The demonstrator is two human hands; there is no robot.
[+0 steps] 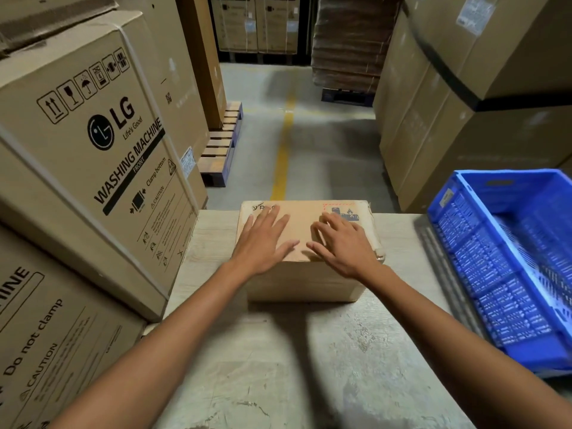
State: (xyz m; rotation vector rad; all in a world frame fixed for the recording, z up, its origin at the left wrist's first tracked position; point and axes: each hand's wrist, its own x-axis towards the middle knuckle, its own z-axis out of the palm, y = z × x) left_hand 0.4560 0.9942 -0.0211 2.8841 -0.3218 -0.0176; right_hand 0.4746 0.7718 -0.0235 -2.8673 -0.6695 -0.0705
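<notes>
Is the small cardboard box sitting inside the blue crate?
No, the small cardboard box stands on the table, left of the blue crate and apart from it.

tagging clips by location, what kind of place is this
Most likely a warehouse: stacked washing machine cartons, a wooden pallet and a yellow line on the concrete floor. The left hand and right hand lie flat on a small box on a table.

A warehouse: a yellow aisle line (282,156) runs down the concrete floor (334,144), tall washing-machine cartons (93,144) stacked left of it beside a wooden pallet (220,150), plain cartons (458,134) right of it, a wrapped pallet load (349,41) beyond its far end
</notes>
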